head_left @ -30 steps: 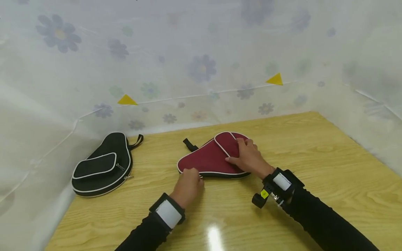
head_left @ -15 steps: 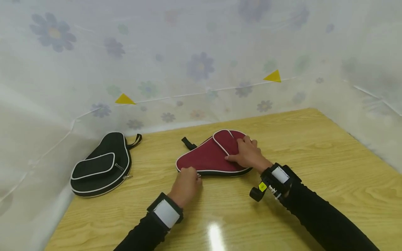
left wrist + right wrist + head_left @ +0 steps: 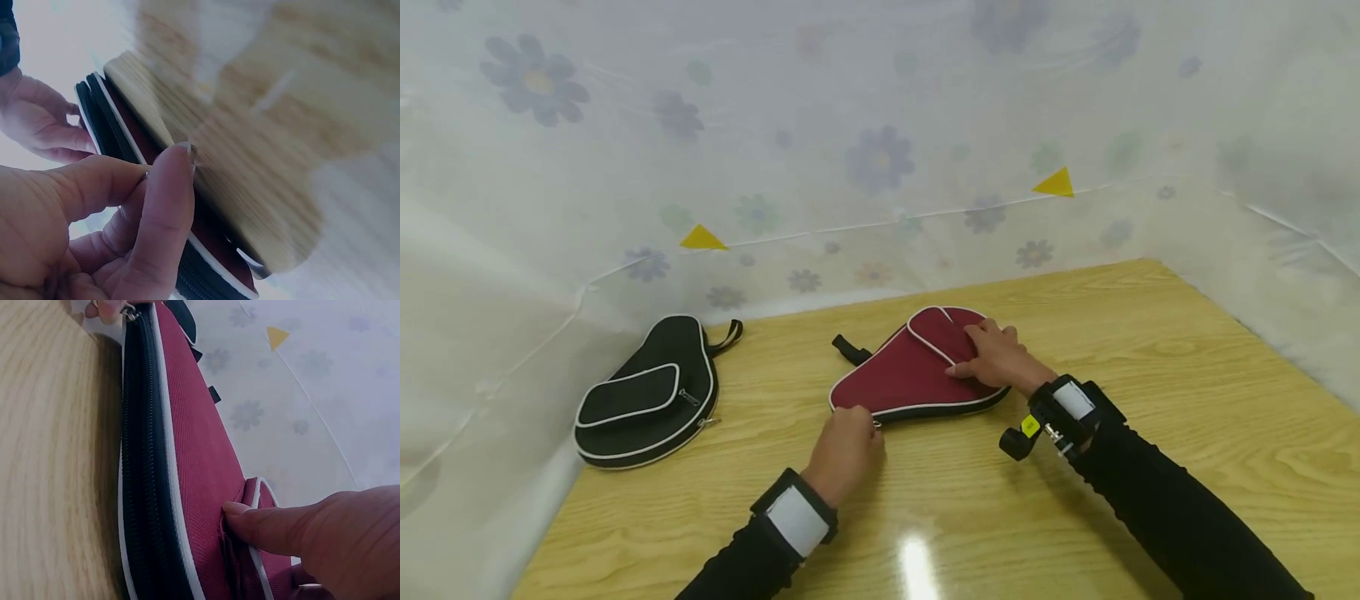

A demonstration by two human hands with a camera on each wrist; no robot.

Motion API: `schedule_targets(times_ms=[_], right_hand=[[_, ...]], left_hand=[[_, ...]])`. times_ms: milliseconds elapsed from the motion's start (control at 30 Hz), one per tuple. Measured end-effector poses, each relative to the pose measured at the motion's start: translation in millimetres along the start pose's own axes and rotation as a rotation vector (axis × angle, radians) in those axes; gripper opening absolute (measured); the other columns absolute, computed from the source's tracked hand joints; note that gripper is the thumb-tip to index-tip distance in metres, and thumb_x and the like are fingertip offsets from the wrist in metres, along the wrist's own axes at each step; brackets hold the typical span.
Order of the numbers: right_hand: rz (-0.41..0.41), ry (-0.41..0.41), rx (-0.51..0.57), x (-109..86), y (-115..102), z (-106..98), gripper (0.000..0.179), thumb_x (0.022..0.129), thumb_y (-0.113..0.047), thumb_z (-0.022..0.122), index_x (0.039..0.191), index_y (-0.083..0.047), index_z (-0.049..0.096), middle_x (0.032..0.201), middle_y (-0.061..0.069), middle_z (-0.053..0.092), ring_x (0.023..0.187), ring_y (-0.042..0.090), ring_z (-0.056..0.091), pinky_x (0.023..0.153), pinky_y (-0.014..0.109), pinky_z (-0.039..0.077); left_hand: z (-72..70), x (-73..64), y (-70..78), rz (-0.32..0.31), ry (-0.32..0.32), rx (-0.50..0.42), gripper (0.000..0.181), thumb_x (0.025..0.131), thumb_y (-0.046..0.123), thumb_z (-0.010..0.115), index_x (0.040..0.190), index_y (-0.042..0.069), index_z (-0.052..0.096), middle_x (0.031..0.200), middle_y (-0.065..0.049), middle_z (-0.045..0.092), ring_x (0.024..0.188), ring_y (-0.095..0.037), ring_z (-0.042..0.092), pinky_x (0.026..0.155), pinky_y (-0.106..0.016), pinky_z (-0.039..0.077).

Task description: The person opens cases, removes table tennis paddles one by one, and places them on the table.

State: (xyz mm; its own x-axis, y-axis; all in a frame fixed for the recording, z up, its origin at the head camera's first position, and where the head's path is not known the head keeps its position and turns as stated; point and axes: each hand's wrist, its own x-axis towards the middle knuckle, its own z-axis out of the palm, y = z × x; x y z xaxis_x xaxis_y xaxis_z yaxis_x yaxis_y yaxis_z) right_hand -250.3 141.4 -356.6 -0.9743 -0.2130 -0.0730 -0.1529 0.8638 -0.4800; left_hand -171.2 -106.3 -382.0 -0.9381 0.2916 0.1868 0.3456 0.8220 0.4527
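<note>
A dark red table tennis paddle case [image 3: 895,375] with white piping lies on the table in the head view. At its narrow end, my left hand [image 3: 844,450] pinches the zipper pull [image 3: 130,312] between thumb and finger. My right hand [image 3: 1003,360] grips the wide end, its thumb [image 3: 262,522] pressing by the edge of the front pocket [image 3: 934,329]. In the right wrist view the black zipper [image 3: 147,425] runs along the side of the case, and its two rows of teeth look parted. The case's inside is hidden.
A black paddle case [image 3: 655,392] with white piping and a small pocket lies on the table's left side. The wooden table [image 3: 1150,350] meets a flower-patterned white sheet [image 3: 820,167] at the back, which bears two yellow triangles.
The red case has turned slightly, its wide end shifting away from me along with my right hand. My left hand stays at nearly the same spot, still pinching the zipper pull.
</note>
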Motion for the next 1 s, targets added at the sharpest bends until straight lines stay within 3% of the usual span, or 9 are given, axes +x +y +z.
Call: schedule_targets(times_ms=[267, 567, 733, 867, 1000], right_hand=[[-0.014, -0.048, -0.026, 9.1, 0.7, -6.7, 0.076, 0.098, -0.032, 0.067, 0.154, 0.006, 0.032, 0.155, 0.029, 0.027, 0.134, 0.054, 0.027, 0.103, 0.066, 0.034], [-0.064, -0.074, -0.065, 18.5, 6.5, -14.3, 0.068, 0.101, -0.024, 0.063, 0.152, 0.009, 0.033, 0.153, 0.033, 0.028, 0.132, 0.057, 0.028, 0.106, 0.063, 0.035], [-0.003, 0.026, -0.02, 8.4, 5.7, -4.6, 0.066, 0.101, -0.022, 0.063, 0.15, 0.011, 0.033, 0.148, 0.04, 0.027, 0.129, 0.06, 0.028, 0.102, 0.065, 0.035], [0.075, 0.193, 0.027, -9.5, -5.8, 14.8, 0.069, 0.1, -0.025, 0.063, 0.148, 0.01, 0.03, 0.143, 0.044, 0.019, 0.128, 0.061, 0.023, 0.098, 0.07, 0.028], [0.021, 0.366, -0.014, -21.3, -29.5, 40.2, 0.07, 0.095, -0.032, 0.07, 0.141, 0.008, 0.037, 0.136, 0.038, 0.026, 0.121, 0.055, 0.028, 0.092, 0.069, 0.03]], left_hand=[[-0.6, -7.9, 1.1, 0.027, 0.038, 0.047, 0.043, 0.082, -0.006, 0.067, 0.05, 0.012, 0.045, 0.052, 0.009, 0.031, 0.049, -0.009, 0.032, 0.042, -0.022, 0.027], [-0.7, -14.0, 0.8, 0.063, -0.002, -0.062, 0.049, 0.076, -0.011, 0.062, 0.05, 0.018, 0.032, 0.052, 0.012, 0.024, 0.048, -0.005, 0.026, 0.042, -0.021, 0.022], [3.1, -14.6, 3.3, 0.105, -0.01, -0.073, 0.049, 0.076, -0.01, 0.062, 0.051, 0.019, 0.032, 0.053, 0.013, 0.022, 0.049, -0.004, 0.025, 0.042, -0.02, 0.021], [4.7, -14.1, 4.7, 0.139, -0.023, -0.087, 0.051, 0.076, -0.012, 0.061, 0.051, 0.019, 0.029, 0.055, 0.013, 0.018, 0.05, -0.003, 0.02, 0.043, -0.02, 0.018], [5.6, -12.6, 5.5, 0.123, -0.055, -0.103, 0.047, 0.078, -0.011, 0.062, 0.05, 0.017, 0.036, 0.054, 0.014, 0.022, 0.049, -0.003, 0.022, 0.043, -0.02, 0.019]])
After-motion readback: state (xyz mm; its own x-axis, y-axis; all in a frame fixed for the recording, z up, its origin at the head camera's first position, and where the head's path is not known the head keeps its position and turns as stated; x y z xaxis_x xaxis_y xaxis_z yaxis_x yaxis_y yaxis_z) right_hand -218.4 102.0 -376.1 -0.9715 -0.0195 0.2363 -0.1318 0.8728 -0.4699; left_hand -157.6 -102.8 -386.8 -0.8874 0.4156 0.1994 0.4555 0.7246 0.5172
